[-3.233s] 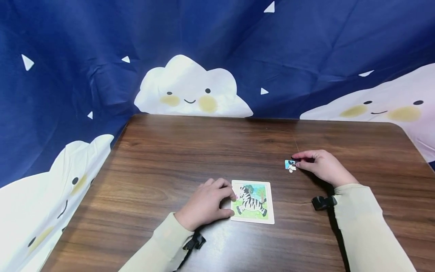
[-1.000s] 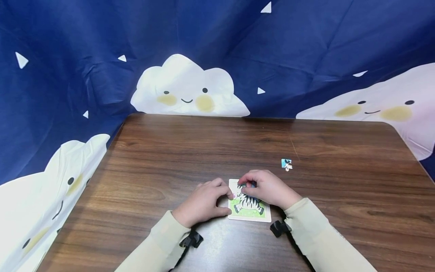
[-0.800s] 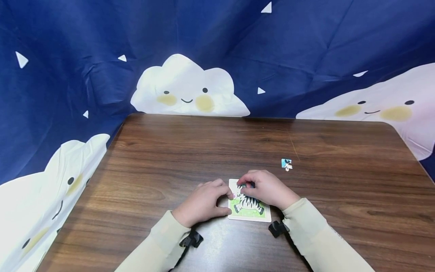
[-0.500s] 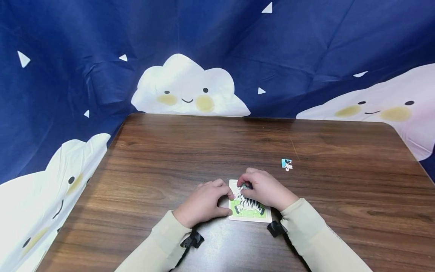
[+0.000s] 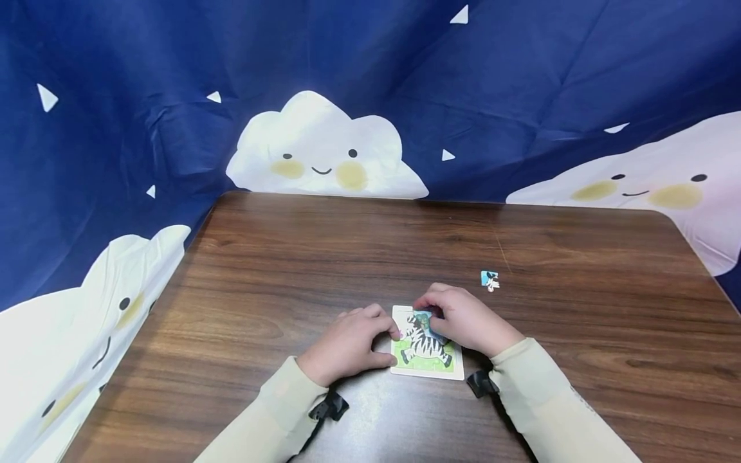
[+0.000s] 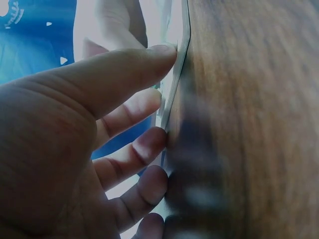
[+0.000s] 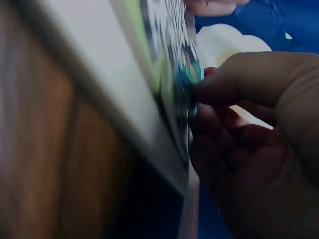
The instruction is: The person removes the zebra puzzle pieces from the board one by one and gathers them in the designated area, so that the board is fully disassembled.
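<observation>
Presumably for steadiness, the zebra jigsaw [image 5: 427, 348] is braced by the spread left hand [image 5: 350, 344], a tree-printed piece [image 5: 423, 319] pinched by the right hand [image 5: 467, 319]

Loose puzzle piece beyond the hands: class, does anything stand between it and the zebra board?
Yes, the right hand: it reaches over the upper right of the zebra board, across the straight path from the loose puzzle piece. Nothing else visible stands between them; the left hand is at the board's left edge.
</observation>
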Demonstrator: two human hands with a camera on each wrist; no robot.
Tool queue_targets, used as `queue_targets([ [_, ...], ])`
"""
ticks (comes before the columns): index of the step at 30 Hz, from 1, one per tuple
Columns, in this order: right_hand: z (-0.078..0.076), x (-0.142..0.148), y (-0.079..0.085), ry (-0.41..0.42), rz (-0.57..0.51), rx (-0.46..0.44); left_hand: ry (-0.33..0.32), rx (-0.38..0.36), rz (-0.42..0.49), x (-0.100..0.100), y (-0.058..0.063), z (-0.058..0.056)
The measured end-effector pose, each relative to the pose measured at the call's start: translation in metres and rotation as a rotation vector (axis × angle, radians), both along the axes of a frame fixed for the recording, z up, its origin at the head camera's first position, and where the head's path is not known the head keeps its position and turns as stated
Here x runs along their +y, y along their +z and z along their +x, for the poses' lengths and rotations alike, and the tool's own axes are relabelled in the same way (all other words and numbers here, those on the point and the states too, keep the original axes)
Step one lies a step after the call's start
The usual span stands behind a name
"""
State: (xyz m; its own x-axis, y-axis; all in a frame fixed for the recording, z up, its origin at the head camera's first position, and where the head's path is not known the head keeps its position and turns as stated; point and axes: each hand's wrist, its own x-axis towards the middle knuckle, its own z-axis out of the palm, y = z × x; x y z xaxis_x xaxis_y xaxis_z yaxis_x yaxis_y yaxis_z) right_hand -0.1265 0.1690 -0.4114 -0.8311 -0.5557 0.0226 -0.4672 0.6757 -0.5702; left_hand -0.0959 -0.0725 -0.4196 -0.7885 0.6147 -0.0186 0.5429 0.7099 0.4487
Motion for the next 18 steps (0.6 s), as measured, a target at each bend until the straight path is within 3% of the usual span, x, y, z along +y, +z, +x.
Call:
queue_targets([
  [18,-0.001,0.014,0.005,0.022,-0.002,-0.109,0.005,-0.012,-0.010,0.000,0.001,0.000],
])
